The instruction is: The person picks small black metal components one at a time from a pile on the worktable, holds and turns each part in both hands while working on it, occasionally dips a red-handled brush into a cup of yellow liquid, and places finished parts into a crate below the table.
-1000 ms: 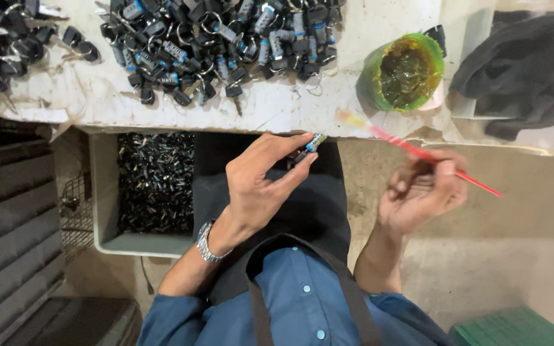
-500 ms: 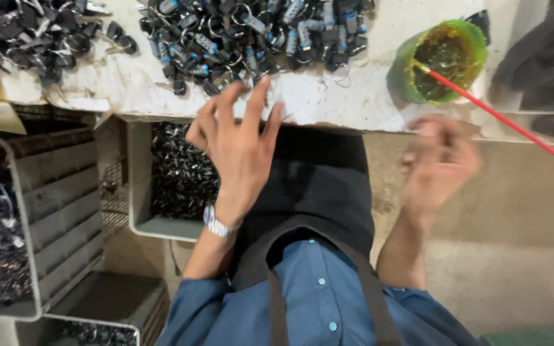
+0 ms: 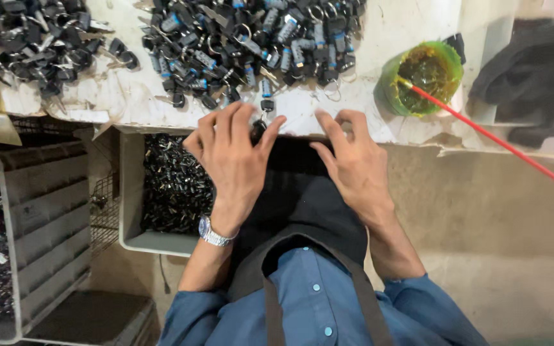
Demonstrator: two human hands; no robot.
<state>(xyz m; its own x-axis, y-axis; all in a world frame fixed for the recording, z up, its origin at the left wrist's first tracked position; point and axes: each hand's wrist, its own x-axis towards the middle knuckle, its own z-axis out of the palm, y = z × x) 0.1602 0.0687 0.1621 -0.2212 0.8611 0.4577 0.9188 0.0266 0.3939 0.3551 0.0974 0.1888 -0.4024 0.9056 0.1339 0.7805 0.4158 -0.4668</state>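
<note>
On the bench (image 3: pixel 411 25) a pile of keys (image 3: pixel 251 38) lies ahead of both hands; a cup (image 3: pixel 423 77) with a stick (image 3: pixel 488 134) in it stands to the right, a parts bin (image 3: pixel 161 192) below left

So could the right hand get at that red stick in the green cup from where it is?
Probably yes. The right hand rests at the table edge, and the red stick slants out of the green cup just beside it, with nothing between them.

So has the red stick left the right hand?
Yes. The red stick now rests in the green cup; the right hand is at the table edge.
</note>
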